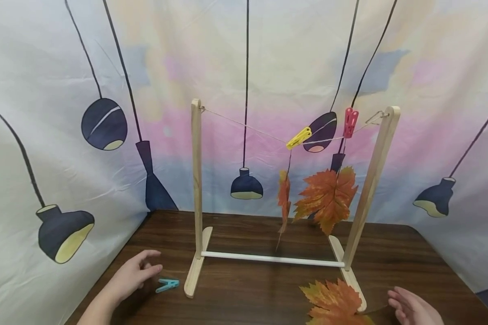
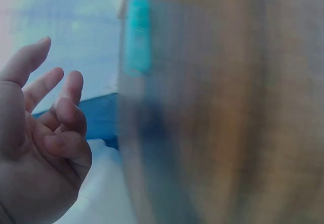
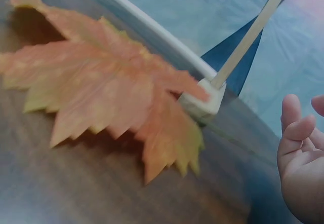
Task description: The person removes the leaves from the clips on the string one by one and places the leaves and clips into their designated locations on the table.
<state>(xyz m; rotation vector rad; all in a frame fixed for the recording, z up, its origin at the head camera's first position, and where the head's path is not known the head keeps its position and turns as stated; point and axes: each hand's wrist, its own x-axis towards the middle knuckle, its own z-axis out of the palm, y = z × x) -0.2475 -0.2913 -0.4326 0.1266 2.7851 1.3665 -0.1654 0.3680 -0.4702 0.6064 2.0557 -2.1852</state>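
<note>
Lying on the table (image 1: 244,298), the blue clip (image 1: 168,285) is flanked by the left hand (image 1: 136,275), whose fingers are loosely bent, a little apart and gripping nothing, while the lower leaf (image 1: 335,300) is set at the right foot of the stand (image 1: 197,180), its stem (image 3: 243,145) pointed toward the right hand (image 1: 415,307). That hand's fingers are gently curled, though whether the stem is touched cannot be told. The clip is best pinched at its handle ends and the leaf lifted by its stem, so that no lobe is creased and the line (image 1: 244,125) is not jolted.
</note>
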